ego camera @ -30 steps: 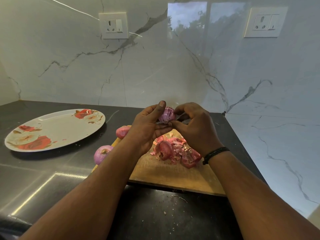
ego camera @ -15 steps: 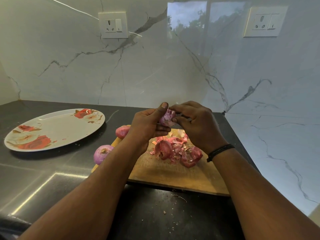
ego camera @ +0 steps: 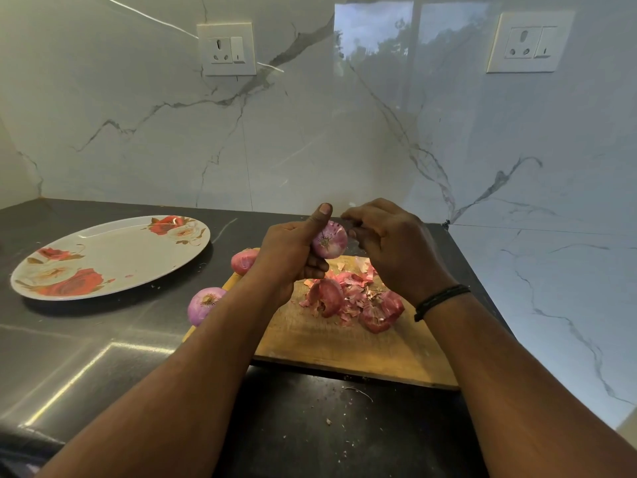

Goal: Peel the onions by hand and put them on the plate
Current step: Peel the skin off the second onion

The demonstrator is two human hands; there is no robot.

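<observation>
Since a second earlier, the small round purple onion (ego camera: 329, 240) had turned in the hands, so its rooty end faced the camera, and the right hand (ego camera: 389, 246) had pulled a little away to the side. The left hand (ego camera: 293, 253) held the onion with fingers curled round it and the thumb pressed up along its side. The right hand's fingers were bent close together just beside the onion's top; they seemed to pinch a thin bit of skin, but it was too small to be sure. The onion was up in the air, above the far edge of the pale wooden chopping board (ego camera: 344, 346). It looked mostly smooth and shiny, light purple with white streaks, so it was probably almost peeled. To do this step well, the left hand should hold firm but not squash, and keep turning the onion so the right hand can find any dry skin that is left. Pulling slowly from the top down to the roots should take a whole strip off. Below the hands, a heap of pink and red onion skins (ego camera: 348, 298) lay in the middle of the board. A purple onion (ego camera: 203, 305) sat at the board's left edge, and a pinker one (ego camera: 244, 261) sat at its far left corner. The oval white plate with red flowers (ego camera: 113, 257) was well apart, near the far left of the dark stone counter (ego camera: 103, 357), with no onion on it yet.
</observation>
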